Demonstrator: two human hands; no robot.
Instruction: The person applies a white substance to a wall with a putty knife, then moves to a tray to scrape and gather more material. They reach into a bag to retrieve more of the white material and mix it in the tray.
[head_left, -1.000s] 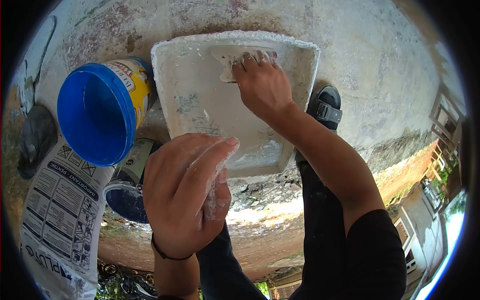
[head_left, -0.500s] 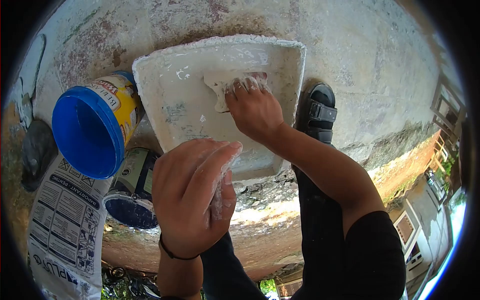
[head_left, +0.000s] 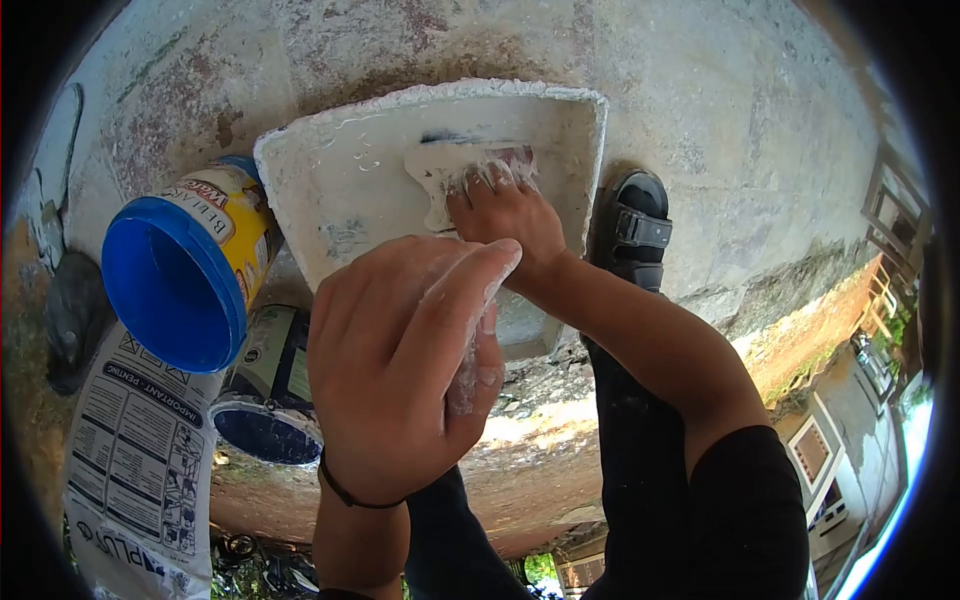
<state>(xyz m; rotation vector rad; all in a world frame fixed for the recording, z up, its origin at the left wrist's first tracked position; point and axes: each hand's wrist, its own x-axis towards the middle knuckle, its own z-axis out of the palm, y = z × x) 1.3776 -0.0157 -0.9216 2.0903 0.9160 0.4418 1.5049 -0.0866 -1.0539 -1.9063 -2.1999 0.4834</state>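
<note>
My right hand (head_left: 512,222) grips a putty scraper (head_left: 440,172) coated with cream-white paste, its fingers smeared white. The blade lies against the floor of a white-crusted tray (head_left: 330,150), which holds a thin layer of the same paste. Just beyond the blade a dark streak shows through the white. My left hand (head_left: 405,365), with a dark band on its wrist, is raised in front of the tray's near side and hides part of it. Its fingers are curled in and the thumb lies along them, with white residue on the skin. Whatever they may hold is hidden.
Left of the tray lies a yellow bucket (head_left: 225,215) with a blue inside, tipped toward me. Below it are a dark-lidded tub (head_left: 265,430) and a printed sack (head_left: 135,450). My sandalled foot (head_left: 640,225) is just right of the tray, on stained concrete.
My left hand has moved up and to the right, covering more of the tray. The scraper has shifted only slightly, and a dark streak now shows beyond its blade.
</note>
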